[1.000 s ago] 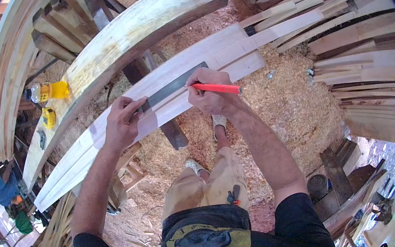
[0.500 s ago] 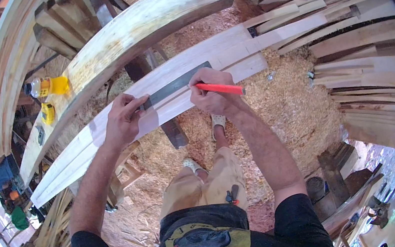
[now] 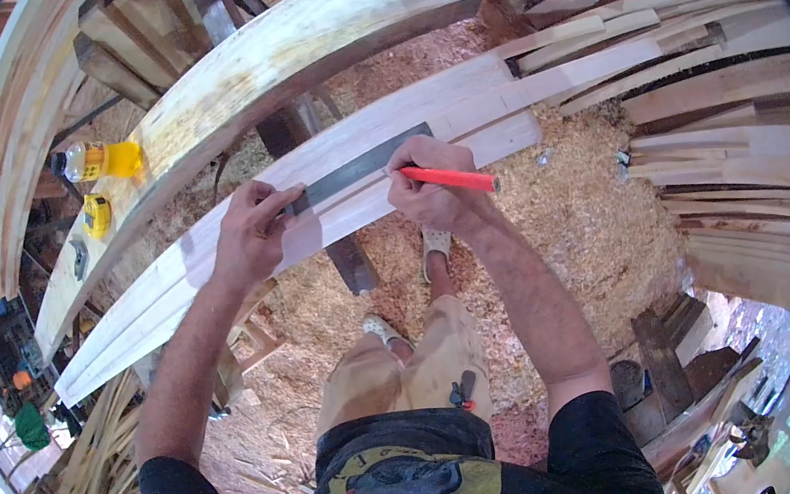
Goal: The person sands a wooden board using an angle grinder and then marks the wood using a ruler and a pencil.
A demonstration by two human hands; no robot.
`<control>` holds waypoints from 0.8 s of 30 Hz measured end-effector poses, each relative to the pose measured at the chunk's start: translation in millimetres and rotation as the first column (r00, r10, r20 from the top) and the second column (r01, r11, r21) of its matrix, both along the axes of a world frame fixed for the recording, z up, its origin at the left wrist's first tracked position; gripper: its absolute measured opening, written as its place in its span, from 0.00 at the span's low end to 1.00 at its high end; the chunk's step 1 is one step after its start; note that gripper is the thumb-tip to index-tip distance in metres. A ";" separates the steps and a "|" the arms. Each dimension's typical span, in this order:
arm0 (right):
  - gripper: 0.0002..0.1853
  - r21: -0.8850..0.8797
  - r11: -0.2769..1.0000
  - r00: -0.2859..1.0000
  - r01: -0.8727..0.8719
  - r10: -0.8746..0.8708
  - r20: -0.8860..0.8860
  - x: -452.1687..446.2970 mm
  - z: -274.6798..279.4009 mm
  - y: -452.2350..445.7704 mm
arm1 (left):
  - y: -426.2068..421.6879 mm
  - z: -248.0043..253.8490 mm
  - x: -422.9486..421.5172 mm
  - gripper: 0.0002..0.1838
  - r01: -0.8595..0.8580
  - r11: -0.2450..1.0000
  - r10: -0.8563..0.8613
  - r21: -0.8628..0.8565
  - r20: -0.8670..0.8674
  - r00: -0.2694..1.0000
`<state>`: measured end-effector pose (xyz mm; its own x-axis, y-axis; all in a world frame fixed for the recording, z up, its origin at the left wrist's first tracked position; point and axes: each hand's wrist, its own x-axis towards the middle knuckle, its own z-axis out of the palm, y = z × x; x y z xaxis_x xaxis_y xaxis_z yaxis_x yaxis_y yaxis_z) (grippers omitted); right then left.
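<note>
My right hand (image 3: 428, 182) is closed round a red carpenter's pencil (image 3: 458, 178), its blunt end pointing right and its tip hidden by my fingers. This hand rests at the right part of a dark, flat straightedge strip (image 3: 356, 170). At the strip's left end, my left hand (image 3: 249, 229) has thumb and fingertips pinched together on it. The strip lies along a long, pale, curved wooden board (image 3: 170, 297). A line or narrow step runs along the board beside the strip.
Beyond is a thick curved beam (image 3: 286, 45), carrying a bottle of yellow liquid (image 3: 105, 160) and a yellow tape measure (image 3: 96, 216). Stacked planks (image 3: 735, 149) stand at the right. Wood shavings (image 3: 565, 233) cover the ground. Thin offcuts (image 3: 93, 471) lie at lower left.
The view has shifted slightly, so the board and both hands appear a little further right. My grip on the pencil and strip looks the same.
</note>
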<state>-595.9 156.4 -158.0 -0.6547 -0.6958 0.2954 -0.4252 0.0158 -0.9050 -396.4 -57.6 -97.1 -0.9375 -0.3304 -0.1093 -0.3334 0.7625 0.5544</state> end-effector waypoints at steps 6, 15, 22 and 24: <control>0.06 0.019 1.000 1.000 -0.009 0.009 0.005 -0.1 -0.3 0.4 | -0.7 -0.8 0.5 0.29 0.006 1.000 -0.006 0.003 -0.010 1.000; 0.03 -0.033 0.999 0.964 -0.006 0.015 0.266 -6.2 2.1 8.1 | -1.7 -2.3 1.1 0.29 0.005 1.000 -0.005 0.006 0.002 1.000; 0.02 -0.136 0.990 0.916 0.038 0.020 0.401 -9.2 2.8 10.2 | -7.5 5.0 6.6 0.27 0.023 1.000 -0.022 -0.016 0.041 0.999; 0.01 -0.133 0.990 0.908 0.044 0.016 0.419 -10.1 0.8 10.5 | -15.6 6.7 18.3 0.27 0.008 1.000 -0.009 0.012 0.062 0.998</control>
